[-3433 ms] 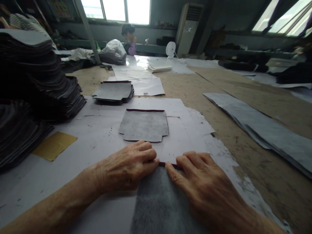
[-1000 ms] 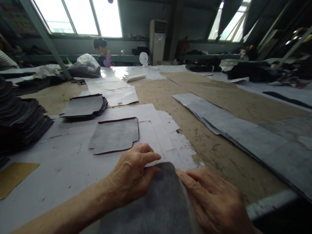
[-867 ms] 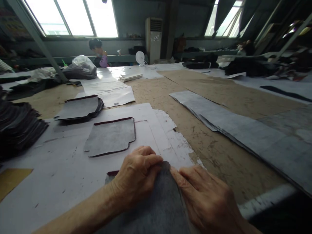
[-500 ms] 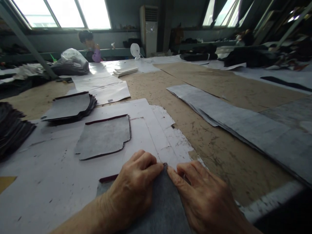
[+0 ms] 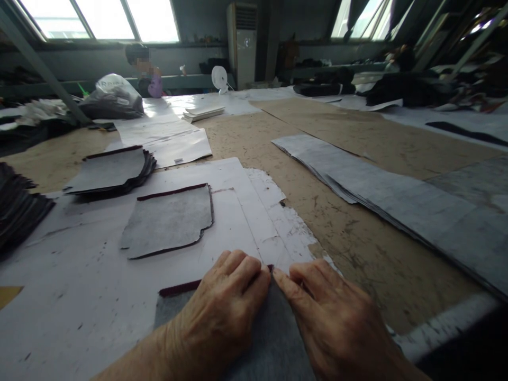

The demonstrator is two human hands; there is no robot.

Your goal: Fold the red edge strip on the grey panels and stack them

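Observation:
A grey fabric piece (image 5: 273, 333) with a dark maroon folded strip along its far edge lies on white paper close to me. My left hand (image 5: 234, 301) is closed over that edge, thumb and fingertips pressing near its far right corner. At the same corner, my right hand (image 5: 329, 307) pinches with curled fingers, its index fingertip touching the edge. A short bit of maroon shows between the two hands. Farther off lies a similar grey panel (image 5: 170, 222), flat, with a maroon top edge. The near part of the held piece is partly hidden by my hands.
A stack of grey panels (image 5: 111, 169) and a dark fabric stack (image 5: 19, 211) stand on the left. Long grey sheets (image 5: 381, 196) lie on brown board at right. Behind are a plastic bag (image 5: 115, 98), a white fan (image 5: 219, 79) and a seated person (image 5: 145, 71).
My left hand has shifted slightly right and down along the edge, showing more of the maroon strip. The right hand stays at the corner. The view has tilted slightly.

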